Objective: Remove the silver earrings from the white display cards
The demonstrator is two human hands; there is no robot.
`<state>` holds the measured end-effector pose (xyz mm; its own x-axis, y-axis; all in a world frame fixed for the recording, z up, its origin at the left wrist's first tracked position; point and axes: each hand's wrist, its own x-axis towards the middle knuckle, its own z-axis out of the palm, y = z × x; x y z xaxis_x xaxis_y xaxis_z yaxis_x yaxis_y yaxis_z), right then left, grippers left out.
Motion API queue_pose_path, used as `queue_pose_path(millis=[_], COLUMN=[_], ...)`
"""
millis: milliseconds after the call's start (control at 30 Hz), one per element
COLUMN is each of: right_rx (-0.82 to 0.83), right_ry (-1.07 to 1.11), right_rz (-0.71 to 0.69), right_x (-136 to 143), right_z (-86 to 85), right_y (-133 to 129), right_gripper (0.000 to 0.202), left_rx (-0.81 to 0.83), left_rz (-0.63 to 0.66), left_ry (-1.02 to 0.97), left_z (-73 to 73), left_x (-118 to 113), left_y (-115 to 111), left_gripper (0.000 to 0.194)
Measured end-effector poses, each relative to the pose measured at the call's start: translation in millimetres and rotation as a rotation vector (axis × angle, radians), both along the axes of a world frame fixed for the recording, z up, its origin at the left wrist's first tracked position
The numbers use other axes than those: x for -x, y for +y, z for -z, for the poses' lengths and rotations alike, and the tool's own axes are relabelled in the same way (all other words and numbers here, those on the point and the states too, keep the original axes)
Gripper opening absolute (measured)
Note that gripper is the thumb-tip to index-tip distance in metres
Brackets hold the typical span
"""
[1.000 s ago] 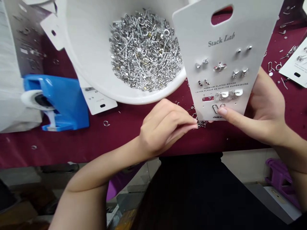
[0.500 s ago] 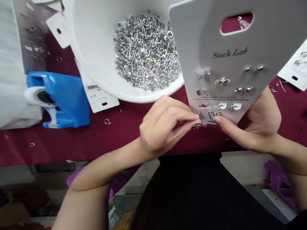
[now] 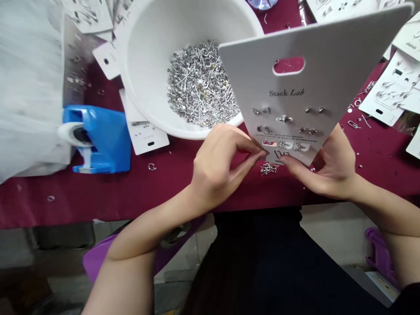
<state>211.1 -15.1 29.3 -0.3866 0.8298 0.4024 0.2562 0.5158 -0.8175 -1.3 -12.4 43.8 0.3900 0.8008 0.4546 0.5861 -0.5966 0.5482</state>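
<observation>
My right hand grips a tall white earring card printed "Stack Lab", its thumb pressed on the front near the bottom edge. Several pairs of small silver earrings are mounted in rows on it. Beside the card's lower left edge, my left hand is closed in a pinch; the tiny piece at its fingertips is too small to make out. A little pile of silver earring pieces lies on the maroon cloth just below the card.
A white bowl heaped with silver jewellery pieces stands behind my left hand. To its left is a blue tape dispenser near a translucent plastic bag. More earring cards and loose pieces lie on the right.
The view has shifted, showing more of the table at the back and right. The card's top has tilted, and my left fingertips remain pinched by its lower left edge.
</observation>
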Motion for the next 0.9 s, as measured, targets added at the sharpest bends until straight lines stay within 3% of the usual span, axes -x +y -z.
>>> queue_pose_path(millis=[133, 333, 433, 633, 733, 833, 900], right_rx=[0.003, -0.155, -0.232, -0.185, -0.172, -0.097, -0.048], right_ry=[-0.006, -0.113, -0.094, -0.001, -0.027, -0.103, -0.132], right_rz=[-0.019, 0.009, -0.029, -0.094, -0.198, -0.302, -0.219], right_x=[0, 1, 3, 4, -2, -18, -34], right_z=[4.1, 0.0, -1.3, -2.6, -12.7, -27.1, -33.8], right_y=[-3, -5, -4, -4, -2, 5, 13], right_gripper=[0.034, 0.034, 0.045, 0.063, 0.054, 0.042, 0.035], left_rx=[0.153, 0.381, 0.392, 0.359, 0.313, 0.355, 0.387], left_rz=[-0.084, 0.057, 0.069, 0.021, -0.007, 0.083, 0.158], left_ry=[-0.167, -0.309, -0.355, -0.414, -0.358, -0.276, -0.274], left_z=[6.6, 13.6, 14.3, 9.9, 12.4, 22.4, 31.2], left_x=[-1, 0, -2, -7, -6, -3, -3], left_y=[-6, -12, -10, -15, -20, -19, -18], left_gripper=[0.021, 0.017, 0.017, 0.009, 0.013, 0.021, 0.031])
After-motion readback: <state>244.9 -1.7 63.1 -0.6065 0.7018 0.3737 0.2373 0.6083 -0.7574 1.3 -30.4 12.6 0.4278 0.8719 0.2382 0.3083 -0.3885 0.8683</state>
